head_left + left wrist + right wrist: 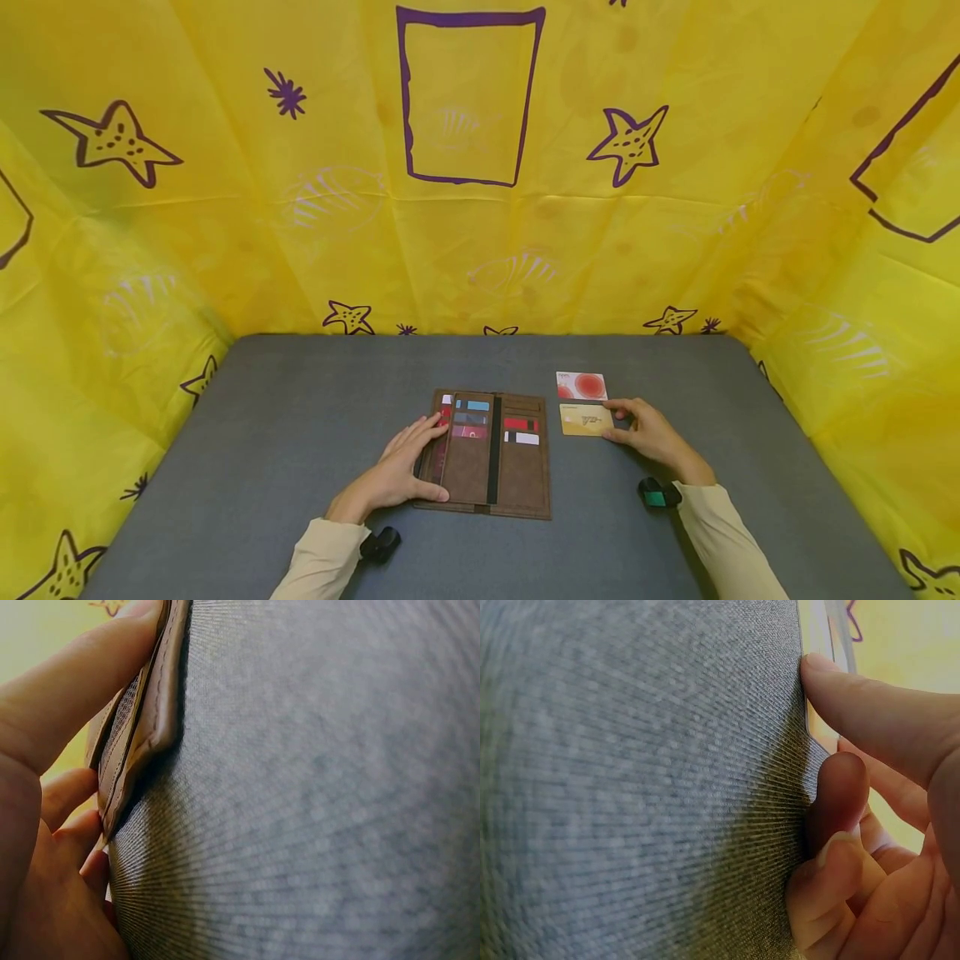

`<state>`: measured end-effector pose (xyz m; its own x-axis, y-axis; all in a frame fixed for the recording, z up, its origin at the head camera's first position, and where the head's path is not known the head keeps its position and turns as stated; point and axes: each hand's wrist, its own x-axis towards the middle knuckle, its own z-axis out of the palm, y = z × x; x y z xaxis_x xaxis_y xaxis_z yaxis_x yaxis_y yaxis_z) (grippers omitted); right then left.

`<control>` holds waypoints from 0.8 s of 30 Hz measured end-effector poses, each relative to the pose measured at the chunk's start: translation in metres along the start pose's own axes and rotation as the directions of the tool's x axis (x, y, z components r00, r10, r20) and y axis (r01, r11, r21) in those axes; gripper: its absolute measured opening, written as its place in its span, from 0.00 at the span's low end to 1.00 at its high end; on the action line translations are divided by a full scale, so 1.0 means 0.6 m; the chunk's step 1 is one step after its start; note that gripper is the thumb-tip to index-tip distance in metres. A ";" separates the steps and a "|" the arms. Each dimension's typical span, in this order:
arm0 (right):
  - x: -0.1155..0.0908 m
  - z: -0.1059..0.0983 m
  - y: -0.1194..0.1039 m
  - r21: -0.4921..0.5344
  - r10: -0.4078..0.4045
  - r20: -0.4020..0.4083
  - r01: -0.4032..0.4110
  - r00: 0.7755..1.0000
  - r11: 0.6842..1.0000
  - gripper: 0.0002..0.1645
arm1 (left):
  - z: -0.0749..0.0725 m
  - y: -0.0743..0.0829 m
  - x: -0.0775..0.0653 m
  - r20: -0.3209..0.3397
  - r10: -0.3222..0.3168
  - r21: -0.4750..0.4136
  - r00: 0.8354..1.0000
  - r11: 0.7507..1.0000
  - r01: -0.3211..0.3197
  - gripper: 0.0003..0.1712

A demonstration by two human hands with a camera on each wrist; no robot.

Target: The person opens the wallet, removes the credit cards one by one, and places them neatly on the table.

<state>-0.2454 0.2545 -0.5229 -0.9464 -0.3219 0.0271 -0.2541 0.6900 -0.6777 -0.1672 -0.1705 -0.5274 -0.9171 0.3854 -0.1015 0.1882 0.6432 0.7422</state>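
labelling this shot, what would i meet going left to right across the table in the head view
Left hand, brown wallet, gold card with the red-and-white card beyond it, right hand.

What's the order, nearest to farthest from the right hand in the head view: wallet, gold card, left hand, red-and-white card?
1. Gold card: at the right hand's fingertips.
2. Red-and-white card: just beyond the gold card.
3. Wallet: left of both cards.
4. Left hand: at the wallet's left side.
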 end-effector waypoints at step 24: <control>0.002 0.012 -0.027 0.036 -0.028 -0.078 0.031 0.997 0.999 0.26 | -0.002 -0.001 -0.001 0.005 0.012 -0.004 1.000 1.000 -0.012 0.57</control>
<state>-0.2411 0.2384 -0.5173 -0.9515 -0.2896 0.1035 -0.2761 0.6562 -0.7022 -0.1672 -0.1716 -0.5270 -0.9129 0.3967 -0.0960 0.1979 0.6359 0.7460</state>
